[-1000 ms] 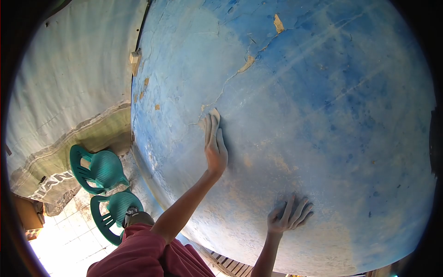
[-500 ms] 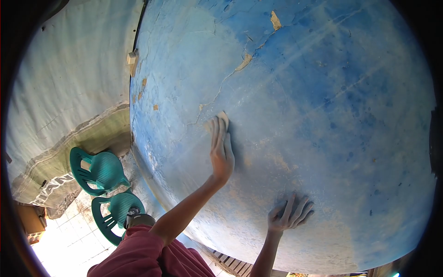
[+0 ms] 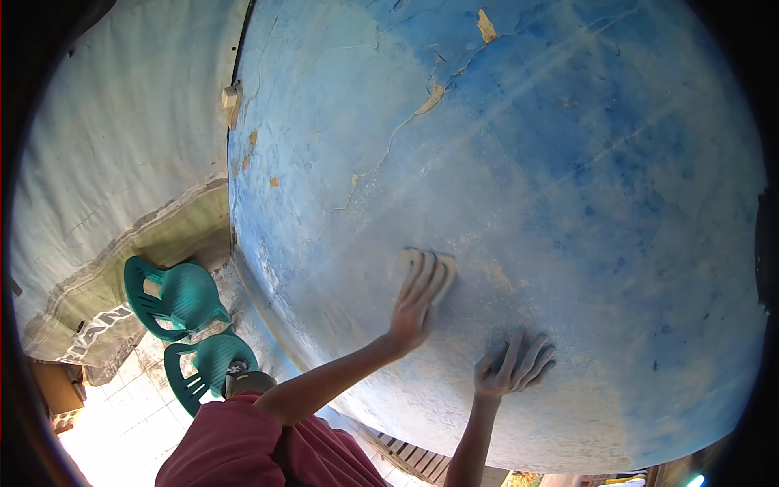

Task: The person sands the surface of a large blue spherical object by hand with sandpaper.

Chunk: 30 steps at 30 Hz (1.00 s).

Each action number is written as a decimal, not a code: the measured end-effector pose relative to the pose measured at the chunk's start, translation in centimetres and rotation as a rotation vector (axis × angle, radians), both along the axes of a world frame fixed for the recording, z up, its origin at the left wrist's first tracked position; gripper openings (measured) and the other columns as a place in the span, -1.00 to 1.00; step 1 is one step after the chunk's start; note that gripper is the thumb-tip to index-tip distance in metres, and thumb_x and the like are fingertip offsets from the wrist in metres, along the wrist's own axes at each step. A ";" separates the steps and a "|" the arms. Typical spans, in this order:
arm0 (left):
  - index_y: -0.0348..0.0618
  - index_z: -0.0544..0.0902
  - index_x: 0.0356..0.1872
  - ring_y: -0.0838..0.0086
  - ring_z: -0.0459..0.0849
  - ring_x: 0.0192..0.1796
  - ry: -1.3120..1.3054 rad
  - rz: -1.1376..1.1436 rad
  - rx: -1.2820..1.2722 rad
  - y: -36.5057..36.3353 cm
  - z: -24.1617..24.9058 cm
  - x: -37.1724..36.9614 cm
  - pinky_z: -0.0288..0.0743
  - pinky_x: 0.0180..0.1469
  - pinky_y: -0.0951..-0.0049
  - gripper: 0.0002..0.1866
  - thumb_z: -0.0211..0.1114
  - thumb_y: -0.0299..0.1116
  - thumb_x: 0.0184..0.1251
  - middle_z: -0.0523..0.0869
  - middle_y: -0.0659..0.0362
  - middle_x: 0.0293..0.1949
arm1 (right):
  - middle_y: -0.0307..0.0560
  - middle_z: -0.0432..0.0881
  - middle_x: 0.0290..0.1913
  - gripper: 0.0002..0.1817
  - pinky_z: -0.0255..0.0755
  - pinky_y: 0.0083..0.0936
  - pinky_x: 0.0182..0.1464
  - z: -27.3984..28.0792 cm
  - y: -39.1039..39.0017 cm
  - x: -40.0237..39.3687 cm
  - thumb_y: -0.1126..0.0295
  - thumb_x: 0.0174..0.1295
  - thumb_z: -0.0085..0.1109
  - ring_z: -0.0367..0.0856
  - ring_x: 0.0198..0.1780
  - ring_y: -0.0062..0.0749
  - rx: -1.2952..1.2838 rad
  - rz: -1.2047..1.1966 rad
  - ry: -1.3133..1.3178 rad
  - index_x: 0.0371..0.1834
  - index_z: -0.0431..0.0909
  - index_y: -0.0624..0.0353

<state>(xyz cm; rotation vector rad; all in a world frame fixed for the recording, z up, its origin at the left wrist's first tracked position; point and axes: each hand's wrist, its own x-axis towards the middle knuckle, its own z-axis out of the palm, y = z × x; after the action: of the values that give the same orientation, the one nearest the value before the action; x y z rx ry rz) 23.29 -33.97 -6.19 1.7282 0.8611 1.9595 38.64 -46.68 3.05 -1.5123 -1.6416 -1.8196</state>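
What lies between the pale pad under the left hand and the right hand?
Only the scuffed blue surface itself: in the head view, the stretch from the pale pad under the left hand to the right hand is bare.

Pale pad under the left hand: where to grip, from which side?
Probably the outer face of the pad, coming from the side away from the blue surface, as the left hand does. It seems to lie flat against that surface, exposing only that face and its edges.
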 end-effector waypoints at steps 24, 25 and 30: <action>-0.18 0.40 0.52 0.02 0.23 0.62 0.230 -0.224 0.356 -0.9 -0.4 0.0 0.12 0.65 0.02 -0.41 0.18 -0.42 0.48 0.36 -0.05 0.55 | 0.13 0.42 0.52 -0.50 -0.02 0.26 0.61 -0.1 -0.3 -0.6 0.13 0.43 -0.10 0.25 0.59 0.20 -0.006 -0.017 0.024 0.31 0.66 -0.03; -0.17 0.41 0.52 0.03 0.23 0.62 0.270 -0.243 0.448 -0.5 -0.9 -0.1 0.11 0.65 0.01 -0.41 0.19 -0.41 0.48 0.36 -0.05 0.55 | 0.13 0.43 0.52 -0.50 -0.02 0.26 0.61 -0.1 -0.4 -0.5 0.13 0.44 -0.11 0.25 0.59 0.20 -0.020 -0.021 0.032 0.31 0.66 -0.02; -0.11 0.41 0.53 0.09 0.21 0.63 0.099 -0.053 0.250 2.5 5.5 -0.9 0.09 0.66 0.00 -0.38 0.24 -0.36 0.44 0.33 0.00 0.57 | 0.13 0.45 0.50 -0.50 -0.03 0.25 0.61 0.0 -0.4 -0.8 0.13 0.45 -0.09 0.25 0.59 0.20 -0.020 -0.028 0.047 0.32 0.65 0.00</action>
<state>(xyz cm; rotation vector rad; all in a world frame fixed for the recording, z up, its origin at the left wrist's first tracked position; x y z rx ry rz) 22.36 -31.43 -0.70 1.9808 0.6162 2.0319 37.82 -47.07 3.09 -1.5822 -1.6294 -1.7731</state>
